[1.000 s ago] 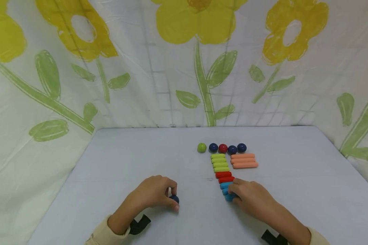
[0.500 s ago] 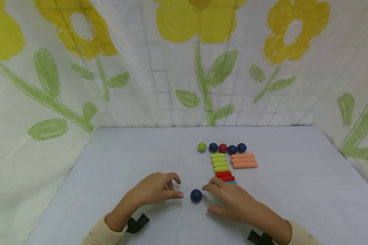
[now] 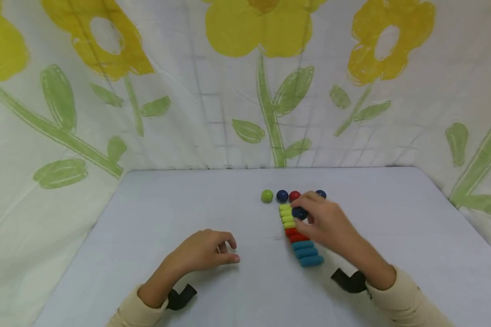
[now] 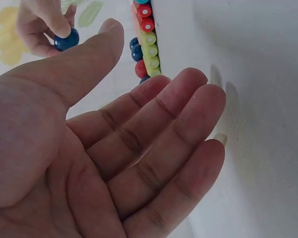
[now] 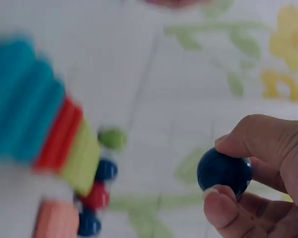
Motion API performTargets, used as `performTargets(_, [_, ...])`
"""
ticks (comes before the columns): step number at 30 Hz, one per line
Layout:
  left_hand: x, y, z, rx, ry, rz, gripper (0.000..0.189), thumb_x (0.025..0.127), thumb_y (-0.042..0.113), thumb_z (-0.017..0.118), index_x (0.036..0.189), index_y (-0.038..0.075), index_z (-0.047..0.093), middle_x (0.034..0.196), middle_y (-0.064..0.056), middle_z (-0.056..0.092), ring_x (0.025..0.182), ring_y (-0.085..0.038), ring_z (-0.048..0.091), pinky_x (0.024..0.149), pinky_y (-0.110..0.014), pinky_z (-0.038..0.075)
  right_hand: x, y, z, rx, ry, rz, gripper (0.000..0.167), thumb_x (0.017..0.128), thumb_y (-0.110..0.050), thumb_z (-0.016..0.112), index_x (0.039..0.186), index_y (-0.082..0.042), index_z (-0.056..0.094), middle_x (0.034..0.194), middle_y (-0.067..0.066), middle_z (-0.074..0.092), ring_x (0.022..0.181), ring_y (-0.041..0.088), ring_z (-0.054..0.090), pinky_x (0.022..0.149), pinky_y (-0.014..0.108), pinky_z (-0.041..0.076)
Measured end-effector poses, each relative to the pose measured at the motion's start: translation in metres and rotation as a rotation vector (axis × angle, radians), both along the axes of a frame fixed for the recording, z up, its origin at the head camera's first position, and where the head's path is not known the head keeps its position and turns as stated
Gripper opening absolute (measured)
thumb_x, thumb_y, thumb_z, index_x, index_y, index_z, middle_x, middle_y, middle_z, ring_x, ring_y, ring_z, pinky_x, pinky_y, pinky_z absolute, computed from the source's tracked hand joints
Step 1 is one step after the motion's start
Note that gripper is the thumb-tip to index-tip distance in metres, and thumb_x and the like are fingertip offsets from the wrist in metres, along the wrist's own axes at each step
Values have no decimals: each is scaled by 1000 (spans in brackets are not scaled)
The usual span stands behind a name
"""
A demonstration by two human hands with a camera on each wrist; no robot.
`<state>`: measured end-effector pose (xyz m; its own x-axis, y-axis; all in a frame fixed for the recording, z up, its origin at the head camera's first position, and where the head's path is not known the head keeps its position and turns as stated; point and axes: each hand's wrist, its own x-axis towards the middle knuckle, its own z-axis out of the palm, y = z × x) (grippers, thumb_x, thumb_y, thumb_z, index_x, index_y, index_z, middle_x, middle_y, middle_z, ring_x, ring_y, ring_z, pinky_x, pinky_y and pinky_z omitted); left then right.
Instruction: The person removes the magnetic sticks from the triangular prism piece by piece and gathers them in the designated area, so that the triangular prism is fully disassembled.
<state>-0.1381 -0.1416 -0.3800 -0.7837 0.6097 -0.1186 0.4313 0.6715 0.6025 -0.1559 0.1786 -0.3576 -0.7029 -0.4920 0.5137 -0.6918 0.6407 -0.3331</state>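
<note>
My right hand (image 3: 329, 222) pinches a dark blue ball (image 5: 222, 171) between thumb and fingertips, held up over the row of sticks. In the head view that hand overlaps the yellow-green sticks (image 3: 286, 213) and red sticks (image 3: 293, 235), while the blue sticks (image 3: 308, 253) show in full. My left hand (image 3: 207, 250) stays to the left of the sticks, fingers relaxed and slightly bent. Its palm faces the left wrist camera with nothing in it. Behind the sticks lie a green ball (image 3: 267, 196), a blue ball (image 3: 282, 196) and a red ball (image 3: 294, 195).
Another blue ball (image 3: 320, 194) peeks out behind my right hand. Peach sticks (image 5: 57, 220) are hidden by that hand in the head view but appear in the right wrist view. Everything lies on a white table (image 3: 180, 200), backed by a flower-painted curtain (image 3: 180, 136).
My left hand let go of the blue ball, which moved right across the table. My right hand left the blue sticks, picked the ball up and carried it toward the far balls.
</note>
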Motion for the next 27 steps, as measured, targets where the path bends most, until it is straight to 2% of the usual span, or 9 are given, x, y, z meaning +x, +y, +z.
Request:
performTargets(3, [0, -2, 0, -6, -7, 4, 31, 91, 39, 74, 102, 11, 70, 74, 13, 64, 62, -2, 56, 59, -27, 47, -17, 30, 10, -11, -23, -106, 29, 79, 1, 79, 106, -3, 70, 100, 7, 65, 65, 12, 52, 55, 24, 47])
performTargets(6, [1, -2, 0, -16, 4, 14, 28, 91, 37, 75, 101, 11, 71, 74, 12, 65, 63, -2, 56, 59, -28, 47, -37, 58, 11, 5, -75, -221, 30, 82, -1, 77, 111, 1, 70, 102, 13, 65, 67, 16, 52, 56, 30, 46])
performTargets(10, [2, -2, 0, -30, 26, 27, 25, 91, 36, 75, 100, 13, 71, 75, 12, 66, 65, -2, 56, 60, -29, 47, -66, 85, -2, 9, -221, -318, 31, 89, -6, 72, 118, 4, 68, 96, 17, 65, 66, 20, 52, 54, 35, 42])
performTargets(14, [3, -4, 0, -35, 33, 35, 20, 92, 33, 75, 98, 14, 71, 76, 11, 66, 65, -3, 57, 60, -29, 48, -89, 99, -23, 41, -377, -330, 34, 93, -10, 71, 123, 5, 66, 91, 16, 65, 71, 24, 52, 56, 35, 43])
performTargets(20, [3, -5, 0, -35, 44, 34, 15, 92, 30, 74, 96, 16, 71, 76, 11, 66, 66, -2, 57, 61, -28, 47, -101, 103, -38, 67, -478, -307, 36, 93, -13, 71, 123, 5, 65, 110, 22, 67, 82, 27, 55, 65, 37, 44])
performTargets(27, [3, -4, 0, -32, 52, 22, 15, 93, 30, 74, 96, 16, 71, 76, 11, 66, 65, -2, 56, 60, -28, 47, -97, 100, -39, 71, -538, -275, 41, 93, -14, 72, 128, 4, 61, 119, 27, 65, 86, 28, 57, 66, 38, 47])
